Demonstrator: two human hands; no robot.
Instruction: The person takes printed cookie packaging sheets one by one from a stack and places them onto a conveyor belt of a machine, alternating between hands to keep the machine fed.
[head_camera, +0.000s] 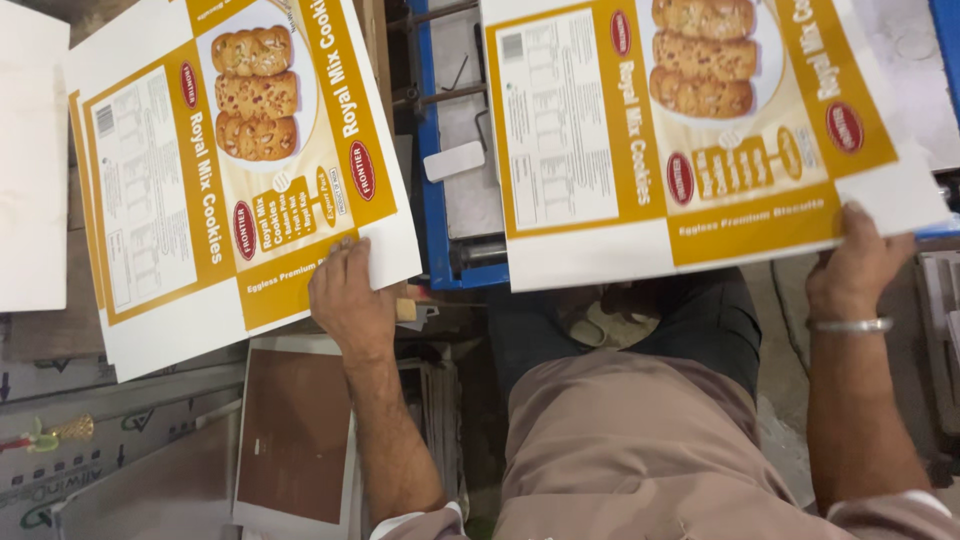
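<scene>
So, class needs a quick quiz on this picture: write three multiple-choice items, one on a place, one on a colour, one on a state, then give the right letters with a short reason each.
1. Where does the left hand rest?
A. On the lower corner of the left printed sheet
B. On the blue machine frame
C. On the brown board

2. Which colour are the broad bands on the printed sheets?
A. Green
B. Mustard yellow
C. Purple

3. How does the right printed sheet lie?
A. Rolled into a tube
B. Folded into a closed box
C. Flat and unfolded, with the right hand at its lower edge

Answers:
1. A, the fingers lie over that sheet's white lower corner.
2. B, yellow bands frame the white panels and cookie pictures.
3. C, the whole sheet shows flat, fingers on its bottom edge.
</scene>
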